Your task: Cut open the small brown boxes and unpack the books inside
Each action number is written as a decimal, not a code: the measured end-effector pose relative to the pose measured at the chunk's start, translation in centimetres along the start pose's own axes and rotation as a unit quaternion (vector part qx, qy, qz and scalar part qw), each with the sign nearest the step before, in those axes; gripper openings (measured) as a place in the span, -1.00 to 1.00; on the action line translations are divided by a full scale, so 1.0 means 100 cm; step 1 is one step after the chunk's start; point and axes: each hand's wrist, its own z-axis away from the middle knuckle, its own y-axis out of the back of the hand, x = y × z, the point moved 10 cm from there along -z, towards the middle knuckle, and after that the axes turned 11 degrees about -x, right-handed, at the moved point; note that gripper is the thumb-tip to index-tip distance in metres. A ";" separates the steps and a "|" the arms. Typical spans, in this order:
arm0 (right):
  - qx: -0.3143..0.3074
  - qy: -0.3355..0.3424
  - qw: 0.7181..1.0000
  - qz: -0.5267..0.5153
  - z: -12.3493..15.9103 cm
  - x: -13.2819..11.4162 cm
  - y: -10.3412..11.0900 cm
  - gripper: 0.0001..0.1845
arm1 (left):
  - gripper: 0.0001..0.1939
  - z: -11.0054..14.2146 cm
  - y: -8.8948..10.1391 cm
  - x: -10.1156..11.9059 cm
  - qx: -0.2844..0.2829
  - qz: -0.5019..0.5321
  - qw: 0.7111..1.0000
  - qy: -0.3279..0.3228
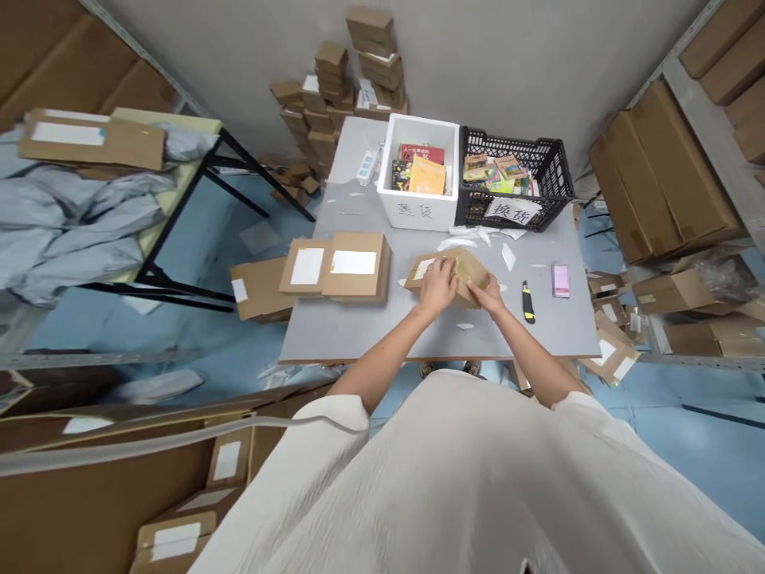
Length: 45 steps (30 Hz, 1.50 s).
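Note:
A small cardboard box (461, 296) with a white label lies on the grey table in front of me, turned at a slant. Clear tape shines across its right end. My left hand (439, 285) grips the box from above, its curled fingers at the edge of the tape. At the right end, my right hand (488, 295) holds the box with thumb and fingers at the taped side; some fingertips are hidden. A black and yellow utility knife (527, 303) lies to the right of that hand. White paper scraps (508, 255) are scattered beyond the box.
Left on the table (323, 335) are labelled cardboard boxes (358, 267). At the back stand a white foam bin (418, 209) and a black crate (553, 179), both holding books. A pink pad (560, 281) lies at right. Shelves with cartons flank the table.

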 end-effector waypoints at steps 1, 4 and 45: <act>-0.001 -0.005 1.000 0.005 0.000 -0.003 -0.004 0.21 | -0.52 0.002 0.009 -0.008 0.015 -0.004 1.000 0.009; -0.020 -0.018 1.000 0.012 0.001 -0.012 -0.021 0.22 | -0.53 0.007 0.029 -0.030 0.038 -0.010 0.999 0.032; 0.060 -0.011 0.998 -0.014 0.029 0.040 0.187 -0.05 | -0.56 -0.051 -0.102 0.083 -0.018 0.070 0.996 0.048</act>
